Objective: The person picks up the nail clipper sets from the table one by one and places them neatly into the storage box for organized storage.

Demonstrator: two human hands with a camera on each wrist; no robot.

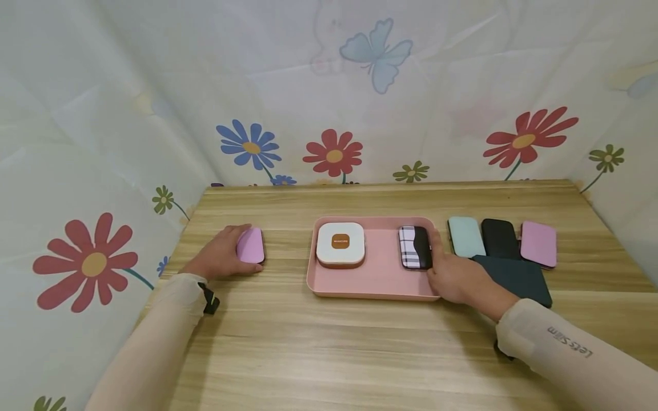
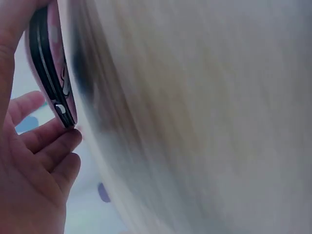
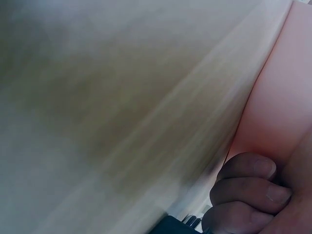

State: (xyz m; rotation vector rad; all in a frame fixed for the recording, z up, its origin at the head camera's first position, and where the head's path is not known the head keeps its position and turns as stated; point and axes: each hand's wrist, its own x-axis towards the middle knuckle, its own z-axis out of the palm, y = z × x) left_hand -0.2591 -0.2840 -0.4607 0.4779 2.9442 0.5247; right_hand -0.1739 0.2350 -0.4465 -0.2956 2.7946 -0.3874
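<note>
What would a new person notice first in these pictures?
A pink tray sits mid-table, holding a white square case on its left and a plaid case on its right. The right hand touches the plaid case, while the left hand holds a pink case on the table, left of the tray.

You wore long, close-fitting sleeves in a pale cream fabric on both arms, each ending at the wrist and leaving your left hand (image 1: pixel 218 255) and right hand (image 1: pixel 457 278) bare. The right sleeve (image 1: pixel 565 348) carried small dark grey lettering along the forearm. A black strap (image 1: pixel 209 299) with a small greenish mark showed at the cuff of your left sleeve (image 1: pixel 154 342).
</note>
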